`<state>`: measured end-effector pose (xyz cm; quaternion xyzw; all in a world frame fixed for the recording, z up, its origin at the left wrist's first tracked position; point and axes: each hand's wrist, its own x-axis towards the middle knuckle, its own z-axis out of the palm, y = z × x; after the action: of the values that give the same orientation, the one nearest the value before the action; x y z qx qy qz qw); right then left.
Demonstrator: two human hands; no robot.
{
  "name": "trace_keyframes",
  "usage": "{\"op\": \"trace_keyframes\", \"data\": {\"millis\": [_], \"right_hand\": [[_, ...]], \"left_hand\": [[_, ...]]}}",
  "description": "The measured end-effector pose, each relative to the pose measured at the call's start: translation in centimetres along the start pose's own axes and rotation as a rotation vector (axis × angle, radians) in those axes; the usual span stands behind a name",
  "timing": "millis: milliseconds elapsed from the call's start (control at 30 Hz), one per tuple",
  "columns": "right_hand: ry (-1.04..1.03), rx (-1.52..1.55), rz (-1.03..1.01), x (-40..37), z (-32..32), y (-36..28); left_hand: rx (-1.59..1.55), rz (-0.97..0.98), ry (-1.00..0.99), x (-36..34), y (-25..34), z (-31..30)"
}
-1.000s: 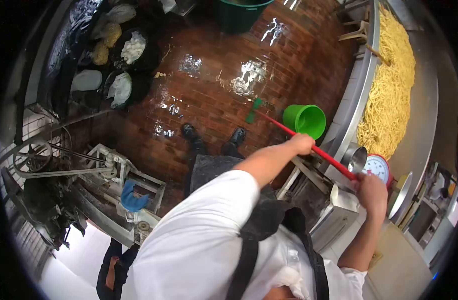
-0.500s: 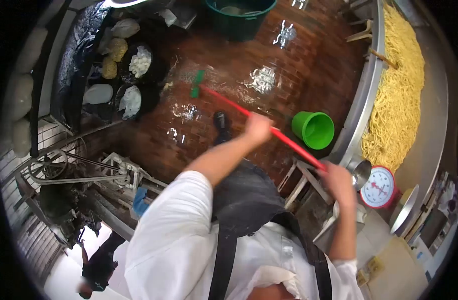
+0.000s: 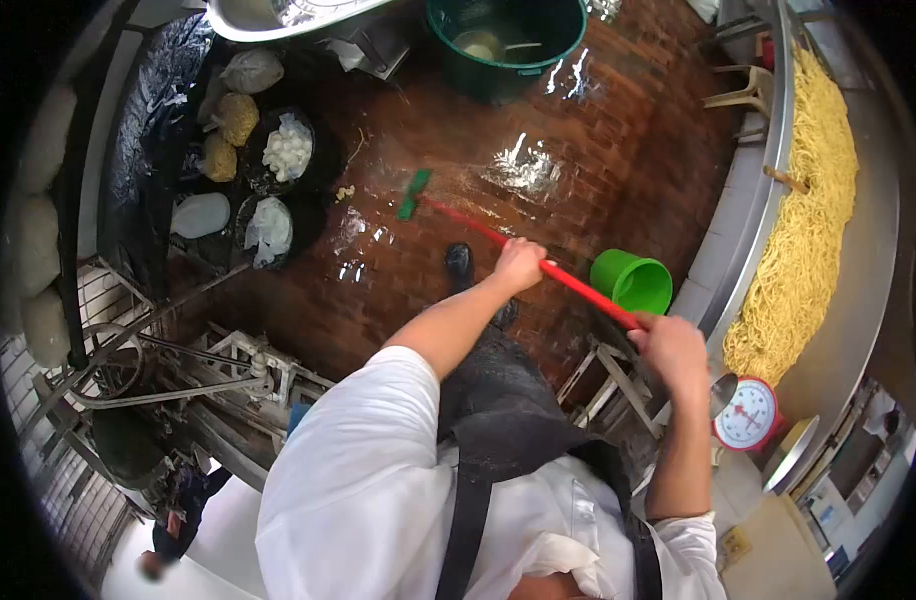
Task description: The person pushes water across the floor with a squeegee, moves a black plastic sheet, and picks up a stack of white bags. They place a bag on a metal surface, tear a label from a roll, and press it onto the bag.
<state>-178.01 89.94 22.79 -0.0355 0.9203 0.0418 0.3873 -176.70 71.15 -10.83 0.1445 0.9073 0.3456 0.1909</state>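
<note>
Now, against half a second ago, the green head (image 3: pixel 413 194) of the red-handled squeegee (image 3: pixel 578 285) sits a little nearer my feet on the wet brick floor (image 3: pixel 598 160), after being pushed out from beside my boots a second back. Both hands have barely shifted along the shaft. My left hand (image 3: pixel 519 263) is clamped around the middle of the handle and my right hand (image 3: pixel 674 352) is closed on its upper end. I count one squeegee, two hands on it and one boot (image 3: pixel 459 262) in clear sight. There is one light green bucket (image 3: pixel 633 283) just beside the handle, one dark green tub (image 3: pixel 553 45) well ahead, one red scale (image 3: pixel 746 414) near my right hand, and one long heap of noodles (image 3: pixel 808 230) on the bench (image 3: pixel 873 250).
</note>
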Motion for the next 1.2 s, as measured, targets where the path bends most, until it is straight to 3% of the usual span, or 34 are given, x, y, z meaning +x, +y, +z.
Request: {"op": "trace_keyframes", "data": {"millis": [133,233,300,367,433,500,567,667,800,900,967,1033,1100,1167,1200], "right_hand": [[-0.041,0.006,0.038,-0.8,-3.4,-3.0],[-0.084,0.116,-0.035,0.1,-4.0,-3.2],[-0.109,0.278,-0.152,4.4,-1.8,-4.8],[-0.271,0.461,-0.177,10.6,1.7,-9.2],[-0.223,0.567,-0.247,15.6,5.0,-14.0],[-0.272,0.482,-0.176,17.5,7.7,-16.3],[-0.346,0.477,-0.123,16.5,10.0,-16.8],[-0.378,0.498,-0.138,11.0,13.2,-12.6],[-0.63,0.639,-0.002,6.0,5.7,-11.1],[-0.48,0.656,-0.099,5.9,4.1,-4.7],[-0.272,0.452,-0.098,3.6,-0.9,0.6],[-0.202,0.34,0.127,0.9,-7.1,5.2],[-0.124,0.425,0.144,-0.4,-9.8,12.0],[-0.173,0.278,0.239,0.7,-13.4,13.5],[-0.154,0.233,0.177,2.3,-14.0,13.3]], "left_hand": [[-0.028,-0.044,-0.155,-0.4,-0.8,-7.2],[0.131,-0.03,-0.066,1.4,-1.9,-12.3],[0.268,-0.011,-0.02,3.2,-7.0,-14.4],[0.295,-0.094,0.124,4.7,-13.8,-14.3],[0.318,-0.112,0.25,5.7,-19.2,-13.8],[0.294,-0.161,0.061,5.2,-19.4,-13.3],[0.398,-0.187,-0.17,3.7,-17.7,-12.3],[0.411,-0.05,-0.232,-0.6,-16.0,-7.0],[0.216,-0.055,-0.224,-3.5,-11.2,-7.3],[0.2,-0.078,-0.087,-1.3,-5.4,-8.6],[0.157,0.038,0.084,2.1,0.9,-9.3],[0.002,0.143,0.16,6.2,8.3,-10.3],[-0.069,0.161,0.133,10.4,14.2,-8.1],[-0.244,0.17,0.077,14.2,16.9,-5.8],[-0.224,0.125,0.04,15.2,16.5,-4.6]]}}
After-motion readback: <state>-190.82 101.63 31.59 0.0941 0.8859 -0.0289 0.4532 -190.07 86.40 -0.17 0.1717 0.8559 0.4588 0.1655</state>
